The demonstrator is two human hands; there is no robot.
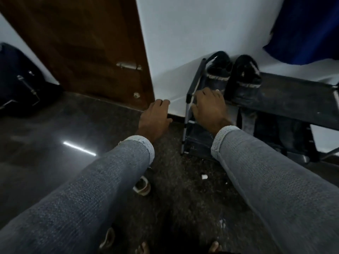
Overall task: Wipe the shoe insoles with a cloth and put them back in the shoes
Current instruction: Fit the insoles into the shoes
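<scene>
Dim room, speckled dark floor [183, 189]; right hand [209, 107] perhaps gripping shoe [217, 74] on rack [293, 92], left hand [156, 116] loose, empty.

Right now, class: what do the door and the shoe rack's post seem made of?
Door: probably wood, dark brown and semi-glossy, with visible grain. Shoe rack's post: likely metal tube, silvery and shiny, catching light beside the right hand.

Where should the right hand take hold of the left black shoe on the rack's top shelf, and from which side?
Judging by its pose, grip the left black shoe at the near end facing the person, where the right hand already reaches. Come from the front and above: the wall blocks the back, the other shoe crowds its right, and the rack frame runs along its left.
</scene>
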